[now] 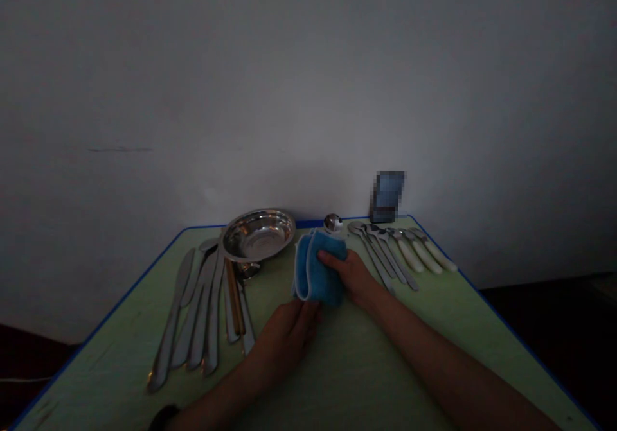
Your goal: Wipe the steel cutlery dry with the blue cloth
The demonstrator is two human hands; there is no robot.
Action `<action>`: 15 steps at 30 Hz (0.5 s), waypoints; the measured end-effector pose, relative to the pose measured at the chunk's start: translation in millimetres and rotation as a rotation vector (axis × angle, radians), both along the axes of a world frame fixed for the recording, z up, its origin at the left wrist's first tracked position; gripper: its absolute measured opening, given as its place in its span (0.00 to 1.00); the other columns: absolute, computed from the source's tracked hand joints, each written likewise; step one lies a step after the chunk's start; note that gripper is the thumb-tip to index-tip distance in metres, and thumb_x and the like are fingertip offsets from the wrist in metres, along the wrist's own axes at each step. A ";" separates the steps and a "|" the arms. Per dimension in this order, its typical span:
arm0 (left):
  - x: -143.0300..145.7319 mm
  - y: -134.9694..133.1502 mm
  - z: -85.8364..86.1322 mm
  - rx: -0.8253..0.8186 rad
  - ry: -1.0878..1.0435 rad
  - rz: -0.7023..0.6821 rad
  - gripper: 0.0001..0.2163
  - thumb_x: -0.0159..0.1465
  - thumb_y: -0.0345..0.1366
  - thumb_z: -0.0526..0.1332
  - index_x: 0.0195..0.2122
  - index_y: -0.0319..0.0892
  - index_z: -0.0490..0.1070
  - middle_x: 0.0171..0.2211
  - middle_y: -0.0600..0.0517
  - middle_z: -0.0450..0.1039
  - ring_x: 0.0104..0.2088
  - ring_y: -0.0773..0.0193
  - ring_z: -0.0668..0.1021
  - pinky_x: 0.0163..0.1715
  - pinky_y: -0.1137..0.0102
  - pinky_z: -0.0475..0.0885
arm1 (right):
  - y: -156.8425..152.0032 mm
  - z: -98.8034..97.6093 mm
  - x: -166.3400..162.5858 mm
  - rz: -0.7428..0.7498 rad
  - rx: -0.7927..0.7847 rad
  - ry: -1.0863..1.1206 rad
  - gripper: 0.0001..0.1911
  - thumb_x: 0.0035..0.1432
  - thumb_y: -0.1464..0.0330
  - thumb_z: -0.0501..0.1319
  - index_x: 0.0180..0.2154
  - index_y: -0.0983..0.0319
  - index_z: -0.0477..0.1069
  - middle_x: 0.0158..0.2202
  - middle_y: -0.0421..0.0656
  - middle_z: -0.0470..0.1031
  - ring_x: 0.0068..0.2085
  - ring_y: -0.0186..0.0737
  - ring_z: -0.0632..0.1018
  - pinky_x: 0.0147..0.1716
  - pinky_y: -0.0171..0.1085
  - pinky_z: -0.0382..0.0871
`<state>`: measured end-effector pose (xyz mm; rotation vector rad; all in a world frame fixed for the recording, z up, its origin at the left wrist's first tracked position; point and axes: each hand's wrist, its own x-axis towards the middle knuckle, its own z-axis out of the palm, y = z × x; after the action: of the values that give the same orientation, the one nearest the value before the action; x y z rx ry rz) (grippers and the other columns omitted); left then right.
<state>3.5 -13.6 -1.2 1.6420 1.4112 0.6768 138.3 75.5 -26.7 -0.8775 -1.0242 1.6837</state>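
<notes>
A folded blue cloth (315,270) is wrapped round a spoon whose shiny bowl (332,223) sticks out at the top. My right hand (351,277) grips the cloth from the right, thumb across it. My left hand (288,334) sits just below the cloth with its fingers closed at the cloth's lower end, apparently on the hidden spoon handle. Both hands are over the middle of the pale green table (347,367).
A steel bowl (258,233) stands at the back centre-left. Several knives (200,315) lie in a row on the left. Several spoons, some with white handles (409,251), lie at the back right. A blurred blue object (388,196) leans against the wall.
</notes>
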 end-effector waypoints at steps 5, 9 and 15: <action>1.5 -1.5 2.1 -0.047 0.046 -0.045 0.19 0.64 0.47 0.41 0.25 0.42 0.62 0.17 0.59 0.58 0.19 0.67 0.65 0.21 0.73 0.61 | 5.1 0.2 -3.3 -0.175 -0.160 0.162 0.16 0.41 0.61 0.66 0.32 0.64 0.73 0.28 0.42 0.78 0.31 0.41 0.77 0.36 0.41 0.70; 2.9 -5.8 3.2 0.050 0.109 -0.088 0.18 0.65 0.44 0.43 0.22 0.42 0.61 0.19 0.58 0.61 0.21 0.68 0.65 0.24 0.73 0.60 | 8.8 0.0 -2.4 -0.283 -0.225 0.250 0.13 0.42 0.63 0.66 0.32 0.63 0.72 0.29 0.42 0.78 0.35 0.42 0.78 0.39 0.41 0.71; -1.1 -12.0 -0.5 0.076 0.122 -0.123 0.18 0.64 0.43 0.44 0.19 0.42 0.56 0.16 0.59 0.55 0.18 0.69 0.62 0.19 0.74 0.54 | 10.1 -0.9 -0.3 -0.314 -0.171 0.255 0.14 0.40 0.67 0.67 0.33 0.62 0.72 0.30 0.41 0.79 0.36 0.43 0.78 0.40 0.43 0.71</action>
<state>2.4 -25.6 -1.8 1.8405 1.3709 0.5737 138.0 85.6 -27.6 -0.8567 -0.5457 1.5795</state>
